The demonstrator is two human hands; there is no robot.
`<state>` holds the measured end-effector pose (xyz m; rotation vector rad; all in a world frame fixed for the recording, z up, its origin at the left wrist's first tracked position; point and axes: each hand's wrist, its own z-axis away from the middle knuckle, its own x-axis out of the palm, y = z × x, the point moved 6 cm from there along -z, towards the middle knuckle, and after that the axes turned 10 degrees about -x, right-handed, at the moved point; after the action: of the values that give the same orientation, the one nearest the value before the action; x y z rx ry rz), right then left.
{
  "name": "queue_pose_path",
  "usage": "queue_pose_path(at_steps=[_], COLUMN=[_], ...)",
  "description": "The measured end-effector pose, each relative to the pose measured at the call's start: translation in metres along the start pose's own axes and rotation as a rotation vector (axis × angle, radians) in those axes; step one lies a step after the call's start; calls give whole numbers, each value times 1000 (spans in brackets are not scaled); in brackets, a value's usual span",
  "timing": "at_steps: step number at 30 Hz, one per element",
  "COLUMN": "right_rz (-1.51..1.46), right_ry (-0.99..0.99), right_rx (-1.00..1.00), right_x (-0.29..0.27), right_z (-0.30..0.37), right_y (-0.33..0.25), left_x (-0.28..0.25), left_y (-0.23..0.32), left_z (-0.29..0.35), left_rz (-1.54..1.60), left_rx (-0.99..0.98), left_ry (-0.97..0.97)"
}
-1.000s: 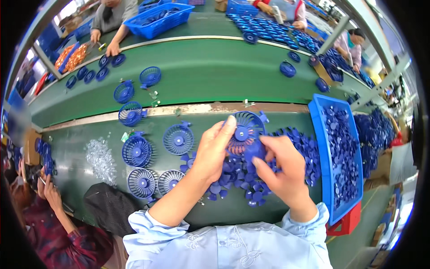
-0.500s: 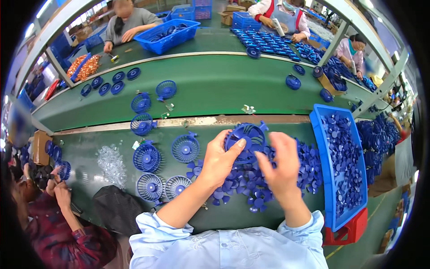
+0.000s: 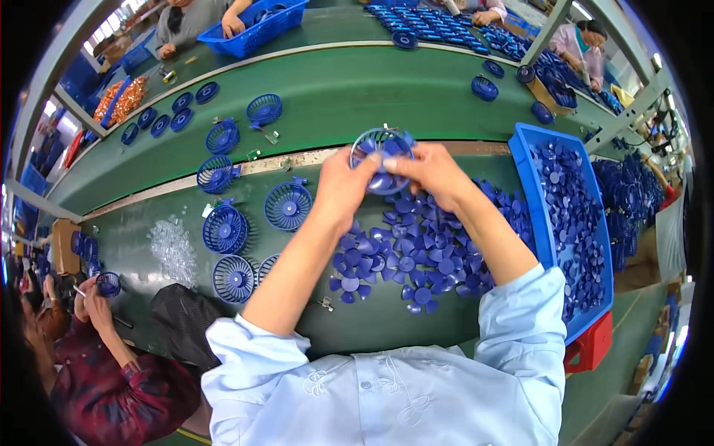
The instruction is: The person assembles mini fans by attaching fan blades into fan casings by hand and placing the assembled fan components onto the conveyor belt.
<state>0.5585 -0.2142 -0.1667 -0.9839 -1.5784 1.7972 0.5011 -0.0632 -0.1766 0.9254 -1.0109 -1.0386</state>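
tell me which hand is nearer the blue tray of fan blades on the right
Right. The right hand holds the blue fan grille just left of the blue tray; the left hand grips the grille's far side, farther away.

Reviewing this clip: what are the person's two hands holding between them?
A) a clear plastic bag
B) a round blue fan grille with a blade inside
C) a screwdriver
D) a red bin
B: the left hand and right hand grip the round blue fan grille above the pile of loose blades.
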Motion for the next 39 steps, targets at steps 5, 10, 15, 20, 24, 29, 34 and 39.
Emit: queue_pose_path(at_steps=[5, 10, 15, 20, 24, 29, 34, 39], right_rz=[-72, 1109, 1191, 1183, 1159, 803, 667, 898], right_ry=[405, -11, -175, -157, -119, 112, 236, 300], right_rx=[16, -323, -294, -232, -236, -445, -709, -835], right_x=[-69, 2, 34, 26, 29, 25, 33, 51], right_z=[-23, 36, 42, 42, 43, 52, 72, 69], right_y=[35, 25, 32, 37, 40, -16, -94, -107], left_x=[-36, -171, -235, -207, -189, -117, -46, -14], left_y=[61, 82, 59, 41, 36, 45, 49, 31], left_z=[-41, -139, -194, -213, -209, -170, -60, 17], left_rz=[-241, -940, -1110, -1171, -1115, -386, -50, 45], left_rx=[83, 259, 226, 8, 28, 38, -98, -241], left_ry=[181, 656, 824, 795, 684, 319, -35, -169])
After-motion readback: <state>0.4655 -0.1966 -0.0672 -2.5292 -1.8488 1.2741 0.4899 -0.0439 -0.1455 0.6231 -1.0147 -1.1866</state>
